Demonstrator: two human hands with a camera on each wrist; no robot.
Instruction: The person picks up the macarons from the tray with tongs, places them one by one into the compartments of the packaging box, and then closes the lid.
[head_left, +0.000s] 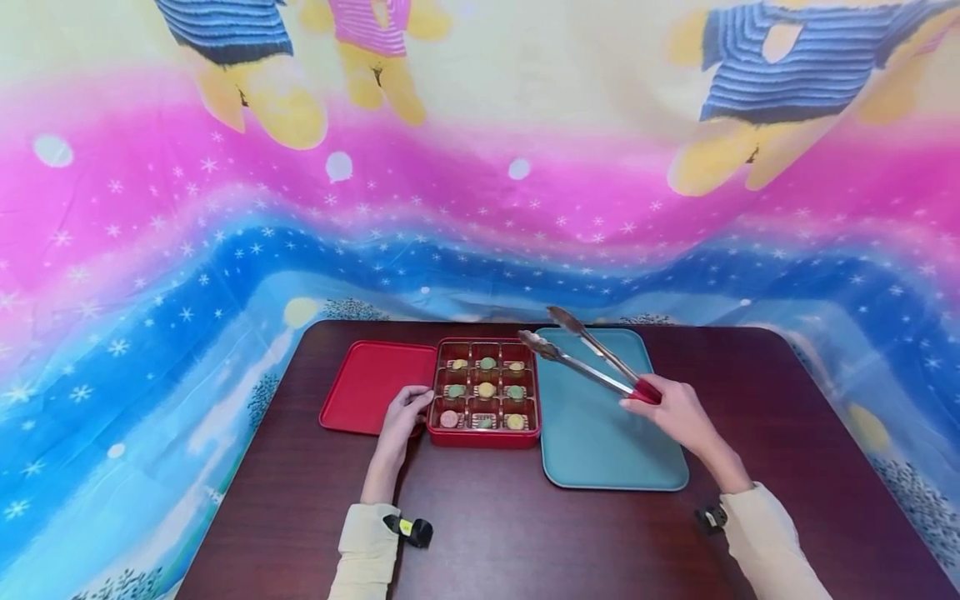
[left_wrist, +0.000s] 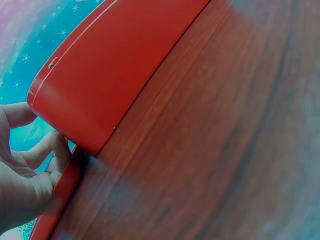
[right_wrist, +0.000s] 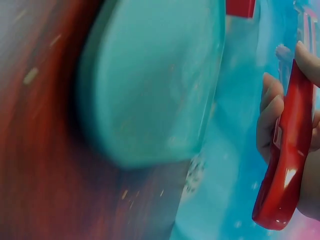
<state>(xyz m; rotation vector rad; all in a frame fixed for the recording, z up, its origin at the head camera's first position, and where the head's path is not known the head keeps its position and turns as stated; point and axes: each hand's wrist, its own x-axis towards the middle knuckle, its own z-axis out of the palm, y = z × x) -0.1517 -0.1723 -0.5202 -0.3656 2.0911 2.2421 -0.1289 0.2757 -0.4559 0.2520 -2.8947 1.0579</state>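
Observation:
A red box (head_left: 485,439) sits mid-table, its clear divided insert holding small round yellow, green and pink pieces that look like cookies or sweets, such as a pink one (head_left: 449,419) in the front left compartment. My left hand (head_left: 405,414) touches the box's left side with its fingertips; the left wrist view shows them at the corner of the red wall (left_wrist: 115,75). My right hand (head_left: 681,417) grips metal tongs (head_left: 600,372) by their red handle (right_wrist: 290,145). The tongs' arms are spread, with nothing between their tips, above the teal tray (head_left: 615,458) and near the box's back right corner.
Left of the box lies a flat red lid (head_left: 375,387), partly behind my left hand. The tray lies right beside the box on the dark wooden table (head_left: 480,533). A printed cloth (head_left: 480,208) hangs behind the table's back edge.

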